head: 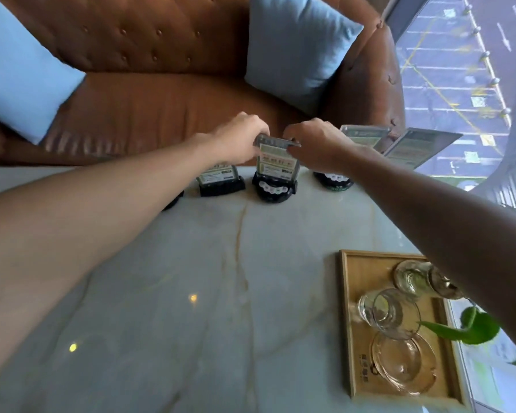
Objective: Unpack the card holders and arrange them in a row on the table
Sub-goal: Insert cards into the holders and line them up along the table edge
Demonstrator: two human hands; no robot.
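Note:
Several card holders with black bases stand in a row along the far edge of the pale marble table (191,293). Both my hands are on the middle card holder (276,168), a clear upright plate with a green and white card on a round black base. My left hand (239,138) pinches its top left corner and my right hand (316,144) pinches its top right corner. To its left stands a lower card holder (219,180) on a rectangular base. To its right is another card holder (361,138), partly hidden by my right wrist. A further base is hidden under my left forearm.
A wooden tray (347,323) with glass cups and a glass dish sits at the table's right front. Green leaves (471,326) hang over it. A brown leather sofa (161,99) with blue cushions stands behind the table. A window wall runs along the right.

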